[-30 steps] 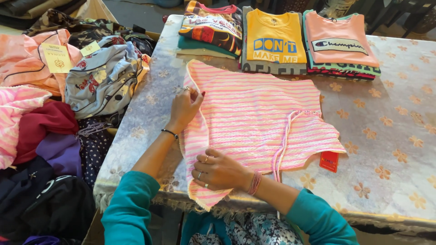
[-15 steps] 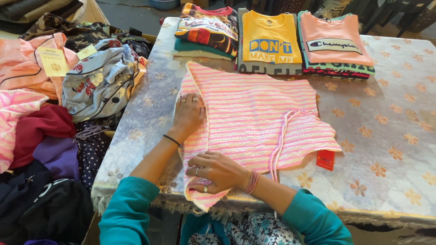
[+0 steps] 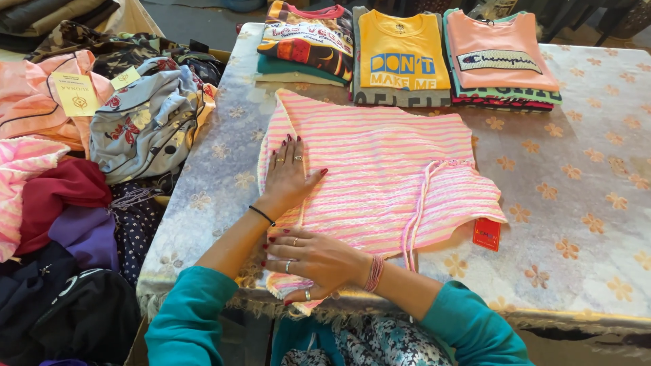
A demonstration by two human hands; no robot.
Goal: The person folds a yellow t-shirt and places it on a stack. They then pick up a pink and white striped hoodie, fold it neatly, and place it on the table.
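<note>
A pink and white striped garment (image 3: 380, 176) lies spread on the table, with a drawstring and a red tag (image 3: 486, 234) at its right edge. My left hand (image 3: 288, 175) rests flat on the garment's left side, fingers spread. My right hand (image 3: 313, 260) presses flat on the lower left corner near the table's front edge, fingers pointing left. Both wrists wear bands and the sleeves are teal.
Three stacks of folded shirts stand at the far edge: a multicoloured one (image 3: 306, 42), a yellow one (image 3: 398, 55), a peach one (image 3: 502, 59). A heap of loose clothes (image 3: 102, 149) fills the left side. The floral tablecloth (image 3: 583, 196) covers the table.
My left hand slid down the garment's left edge from its top corner to the middle. My right hand stayed on the lower corner.
</note>
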